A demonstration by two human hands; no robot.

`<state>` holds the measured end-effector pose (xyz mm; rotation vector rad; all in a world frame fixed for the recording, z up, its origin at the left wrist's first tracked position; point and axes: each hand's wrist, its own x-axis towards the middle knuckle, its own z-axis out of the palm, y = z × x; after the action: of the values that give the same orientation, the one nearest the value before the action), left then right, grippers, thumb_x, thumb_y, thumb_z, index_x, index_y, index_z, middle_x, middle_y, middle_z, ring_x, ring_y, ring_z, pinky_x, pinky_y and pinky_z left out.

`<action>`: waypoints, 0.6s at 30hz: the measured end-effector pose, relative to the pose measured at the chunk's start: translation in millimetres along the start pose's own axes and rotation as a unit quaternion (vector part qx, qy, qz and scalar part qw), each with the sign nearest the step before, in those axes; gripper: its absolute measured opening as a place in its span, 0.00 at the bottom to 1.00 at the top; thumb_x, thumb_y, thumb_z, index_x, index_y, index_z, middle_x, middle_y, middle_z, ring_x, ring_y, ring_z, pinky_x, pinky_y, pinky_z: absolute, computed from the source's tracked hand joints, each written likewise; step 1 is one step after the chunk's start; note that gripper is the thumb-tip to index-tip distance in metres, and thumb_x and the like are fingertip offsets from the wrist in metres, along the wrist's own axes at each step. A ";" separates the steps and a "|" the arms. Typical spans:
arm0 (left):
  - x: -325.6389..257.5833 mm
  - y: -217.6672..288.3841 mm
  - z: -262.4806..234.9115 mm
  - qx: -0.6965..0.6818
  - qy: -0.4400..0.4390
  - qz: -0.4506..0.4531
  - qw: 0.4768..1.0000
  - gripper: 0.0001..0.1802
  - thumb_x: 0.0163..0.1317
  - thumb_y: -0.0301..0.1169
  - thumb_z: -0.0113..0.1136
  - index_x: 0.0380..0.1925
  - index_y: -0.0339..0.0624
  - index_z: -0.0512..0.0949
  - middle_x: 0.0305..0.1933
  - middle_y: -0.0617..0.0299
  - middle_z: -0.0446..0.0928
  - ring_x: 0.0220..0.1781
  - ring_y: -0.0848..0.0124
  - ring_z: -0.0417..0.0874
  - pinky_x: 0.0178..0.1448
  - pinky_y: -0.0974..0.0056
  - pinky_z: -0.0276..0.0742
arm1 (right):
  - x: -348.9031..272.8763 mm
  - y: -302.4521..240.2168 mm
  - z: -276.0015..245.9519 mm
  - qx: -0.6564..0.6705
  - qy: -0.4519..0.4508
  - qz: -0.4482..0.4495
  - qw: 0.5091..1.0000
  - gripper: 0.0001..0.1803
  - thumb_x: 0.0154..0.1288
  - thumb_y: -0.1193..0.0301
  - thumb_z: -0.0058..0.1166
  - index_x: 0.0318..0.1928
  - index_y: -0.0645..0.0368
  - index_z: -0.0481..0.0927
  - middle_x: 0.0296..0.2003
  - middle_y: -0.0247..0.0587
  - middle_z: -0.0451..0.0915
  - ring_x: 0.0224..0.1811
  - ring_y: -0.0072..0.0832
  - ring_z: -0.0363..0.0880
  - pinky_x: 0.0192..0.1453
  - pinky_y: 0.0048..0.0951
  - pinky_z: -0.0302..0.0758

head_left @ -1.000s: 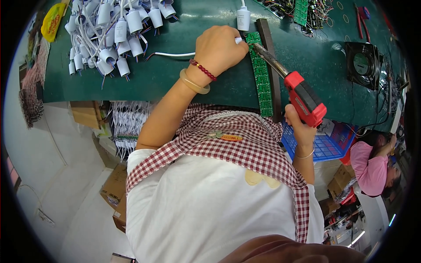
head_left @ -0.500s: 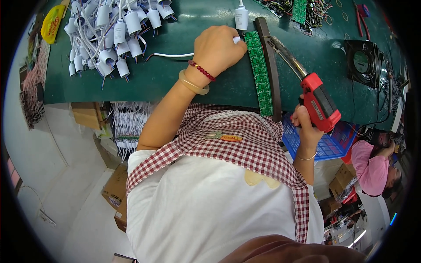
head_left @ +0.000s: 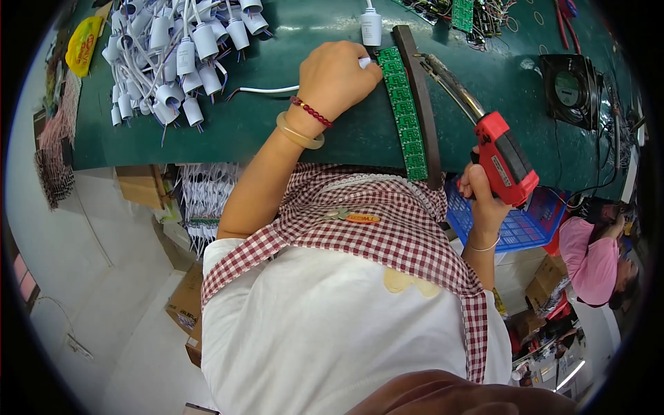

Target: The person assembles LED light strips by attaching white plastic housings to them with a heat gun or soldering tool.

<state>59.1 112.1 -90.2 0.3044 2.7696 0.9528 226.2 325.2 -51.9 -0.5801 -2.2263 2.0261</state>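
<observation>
My left hand (head_left: pixel 339 72) rests on the green bench, fingers closed on a small white part with a white wire, right beside a long strip of green circuit boards (head_left: pixel 403 114). A dark bar (head_left: pixel 419 104) runs along the strip's right side. My right hand (head_left: pixel 483 190) grips the handle of a red soldering gun (head_left: pixel 503 158), whose metal tip (head_left: pixel 443 72) points up-left toward the strip's top end. A white bulb housing (head_left: pixel 371 28) stands just above my left hand.
A heap of white bulb housings with wires (head_left: pixel 180 55) lies at the upper left of the bench. A small black fan (head_left: pixel 570 90) sits at the right, loose circuit boards (head_left: pixel 460 14) at the top. A blue basket (head_left: pixel 526 221) hangs below the bench edge; another person in pink (head_left: pixel 595 256) sits at right.
My right hand has drawn the soldering gun rightward and down, its tip pulling away from the strip's top. My left hand has stayed in place.
</observation>
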 end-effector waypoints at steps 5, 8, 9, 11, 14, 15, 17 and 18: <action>0.5 1.2 -1.5 0.002 -0.013 -0.015 1.000 0.16 0.47 0.39 0.57 0.28 0.36 0.82 0.27 0.45 0.79 0.32 0.48 0.80 0.39 0.55 0.76 | 0.1 2.4 -1.4 0.007 -0.003 -0.009 1.000 0.16 0.62 0.78 0.51 0.49 0.72 0.71 0.20 0.38 0.72 0.16 0.18 0.64 0.22 0.21 0.65; 1.0 -0.4 -0.8 0.002 -0.014 -0.014 1.000 0.16 0.47 0.39 0.57 0.28 0.37 0.83 0.27 0.45 0.79 0.32 0.48 0.80 0.39 0.55 0.76 | 0.0 3.7 -1.8 0.016 -0.008 -0.011 1.000 0.16 0.62 0.78 0.51 0.49 0.72 0.71 0.20 0.38 0.72 0.16 0.18 0.64 0.22 0.21 0.65; 1.5 -0.4 -0.7 0.004 -0.013 -0.012 1.000 0.16 0.47 0.39 0.57 0.28 0.37 0.83 0.27 0.45 0.79 0.31 0.48 0.80 0.39 0.55 0.76 | -0.3 3.5 -1.9 0.023 -0.010 -0.013 1.000 0.16 0.62 0.78 0.52 0.49 0.72 0.71 0.20 0.38 0.72 0.16 0.18 0.64 0.22 0.21 0.65; 1.8 0.0 -0.8 0.007 -0.013 -0.008 1.000 0.16 0.47 0.39 0.57 0.28 0.37 0.83 0.27 0.45 0.79 0.31 0.48 0.80 0.39 0.55 0.76 | -1.3 4.1 -2.0 0.019 -0.001 -0.007 1.000 0.16 0.62 0.78 0.52 0.50 0.72 0.71 0.20 0.38 0.72 0.16 0.18 0.64 0.22 0.20 0.65; 1.5 0.5 -1.4 0.006 -0.010 -0.012 1.000 0.16 0.47 0.38 0.57 0.28 0.37 0.83 0.27 0.44 0.79 0.32 0.48 0.80 0.39 0.55 0.76 | -1.6 3.0 -1.6 0.018 0.005 -0.004 1.000 0.16 0.62 0.77 0.52 0.50 0.72 0.71 0.20 0.38 0.72 0.16 0.18 0.65 0.23 0.20 0.65; 1.6 0.3 -1.5 0.007 -0.013 -0.014 1.000 0.16 0.47 0.38 0.57 0.28 0.37 0.83 0.27 0.44 0.79 0.32 0.48 0.80 0.39 0.55 0.76 | -1.5 2.4 -1.3 0.020 0.004 -0.006 1.000 0.16 0.62 0.77 0.52 0.50 0.72 0.71 0.20 0.38 0.72 0.16 0.18 0.65 0.23 0.20 0.65; 1.3 0.9 -2.1 0.009 -0.016 -0.016 1.000 0.16 0.47 0.38 0.57 0.29 0.37 0.83 0.27 0.44 0.79 0.32 0.48 0.80 0.39 0.56 0.76 | -1.6 3.7 -1.1 0.025 0.004 -0.005 1.000 0.16 0.62 0.78 0.52 0.50 0.72 0.71 0.20 0.38 0.72 0.16 0.18 0.65 0.23 0.20 0.65; 1.1 2.0 -2.8 0.007 -0.017 -0.018 1.000 0.16 0.47 0.38 0.57 0.28 0.37 0.83 0.27 0.44 0.79 0.31 0.48 0.80 0.39 0.56 0.76 | -1.6 4.3 -1.1 0.031 0.004 -0.004 1.000 0.16 0.62 0.78 0.52 0.50 0.72 0.71 0.20 0.38 0.72 0.16 0.18 0.65 0.23 0.20 0.65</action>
<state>57.5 112.3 -86.8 0.2703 2.7416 0.9122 229.1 326.0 -55.6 -0.5721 -2.1494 2.0760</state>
